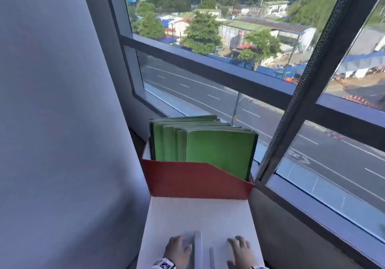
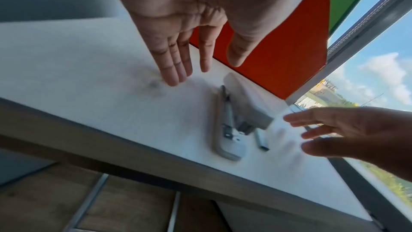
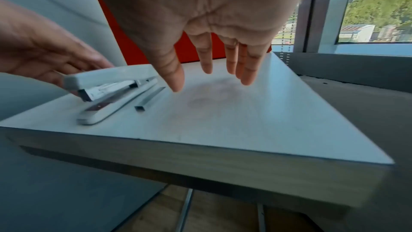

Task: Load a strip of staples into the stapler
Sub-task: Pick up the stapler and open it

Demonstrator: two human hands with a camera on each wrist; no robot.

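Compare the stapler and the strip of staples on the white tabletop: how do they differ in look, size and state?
The stapler is pale grey-white with a rounded base; the strip of staples is a thin, dark metallic bar. The stapler is far longer and bulkier than the strip. The stapler's top is lifted off its base at an angle; the strip lies flat, not yet loaded. Both rest side by side, roughly parallel, on the white tabletop, and neither hand grips either one.

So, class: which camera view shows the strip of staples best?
The right wrist view: the strip of staples lies whole and unblocked beside the stapler. The left wrist view shows it partly hidden by the stapler; the head view shows a small, blurred sliver.
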